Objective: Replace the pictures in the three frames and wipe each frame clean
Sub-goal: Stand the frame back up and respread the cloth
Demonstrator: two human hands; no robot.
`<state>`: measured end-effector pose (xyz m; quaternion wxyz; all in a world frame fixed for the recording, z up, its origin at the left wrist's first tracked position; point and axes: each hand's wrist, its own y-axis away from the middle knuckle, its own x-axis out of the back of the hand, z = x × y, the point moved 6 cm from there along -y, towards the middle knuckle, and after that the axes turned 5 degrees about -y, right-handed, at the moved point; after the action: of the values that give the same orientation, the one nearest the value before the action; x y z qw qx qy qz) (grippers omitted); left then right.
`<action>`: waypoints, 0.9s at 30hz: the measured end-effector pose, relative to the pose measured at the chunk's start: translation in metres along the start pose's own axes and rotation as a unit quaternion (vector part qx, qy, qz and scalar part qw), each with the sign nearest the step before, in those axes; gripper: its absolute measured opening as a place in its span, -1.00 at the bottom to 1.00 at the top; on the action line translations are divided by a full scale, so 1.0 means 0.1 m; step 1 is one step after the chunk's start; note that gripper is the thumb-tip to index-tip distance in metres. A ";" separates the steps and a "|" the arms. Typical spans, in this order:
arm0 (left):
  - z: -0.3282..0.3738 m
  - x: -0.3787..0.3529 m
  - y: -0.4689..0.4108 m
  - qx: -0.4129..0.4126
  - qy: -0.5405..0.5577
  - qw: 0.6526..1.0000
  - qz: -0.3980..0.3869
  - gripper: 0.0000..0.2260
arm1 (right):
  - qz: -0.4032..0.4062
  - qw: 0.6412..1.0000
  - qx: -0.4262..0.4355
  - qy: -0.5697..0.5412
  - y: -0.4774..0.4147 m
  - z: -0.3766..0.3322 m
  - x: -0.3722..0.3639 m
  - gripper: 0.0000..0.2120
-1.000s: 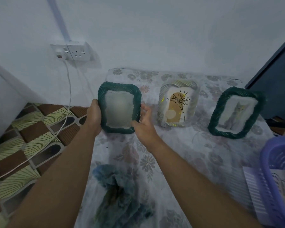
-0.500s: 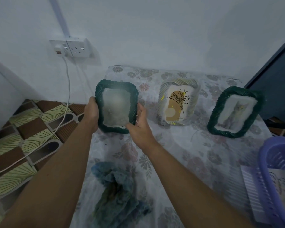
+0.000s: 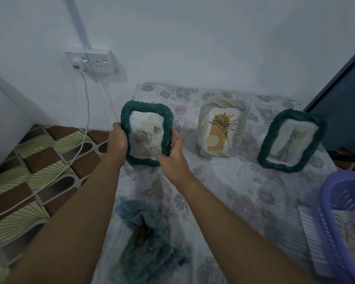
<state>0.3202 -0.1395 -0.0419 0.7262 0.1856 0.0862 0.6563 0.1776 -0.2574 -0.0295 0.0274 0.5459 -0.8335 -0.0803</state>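
Here, toward the back left of the cloth-covered worktop, a green frame with a rose picture is held upright between two hands; whether its foot touches the cloth I cannot tell. The left hand has its fingers curled round the left rim. The right hand lies against the right rim with its fingers fairly straight and a little apart.

To its right a pale frame with a line-drawn plant and a second green frame with a cat stand apart from each other. A crumpled blue cloth lies in front between the forearms. A purple basket sits at the right edge.

The worktop's cover is floral. Left of it is a brown-and-green patterned floor; a white cable drops from a wall socket.
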 end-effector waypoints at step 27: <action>-0.87 0.47 1.78 -0.206 -0.590 0.745 -0.232 -0.49 | -0.026 0.984 -0.152 0.095 1.50 0.31 0.04 -0.70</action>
<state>0.1301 -0.0667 -0.0479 0.7827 0.3558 -0.4565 0.2288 0.0361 -0.1994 -0.0362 0.1866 0.5618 -0.7910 -0.1547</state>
